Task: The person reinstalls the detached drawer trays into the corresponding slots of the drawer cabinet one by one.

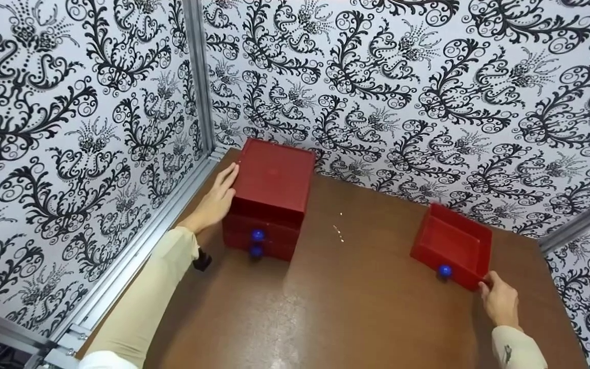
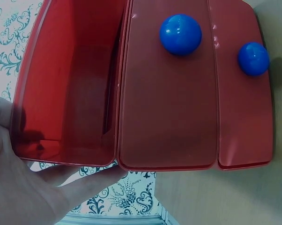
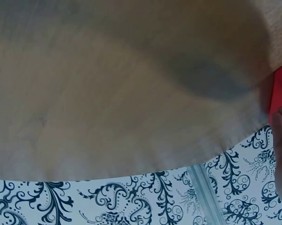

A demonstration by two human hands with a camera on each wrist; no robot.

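A red drawer cabinet (image 1: 274, 179) stands at the left of the table, its top slot hollow. Below the slot are two closed drawers, with an upper blue knob (image 2: 180, 34) and a lower blue knob (image 2: 253, 59). My left hand (image 1: 216, 201) rests along the cabinet's left side with fingers extended; in the left wrist view it touches the slot's edge. Far to the right lies a loose red drawer (image 1: 464, 277) with a blue knob (image 1: 445, 270) on its front. My right hand (image 1: 501, 301) pinches its front right corner; the right wrist view shows only part of that hand.
The brown table (image 1: 346, 302) runs between cabinet and drawer, with small bright specks on it. Patterned wall panels (image 1: 377, 77) stand behind and at both sides. A metal rail (image 1: 136, 246) follows the left edge.
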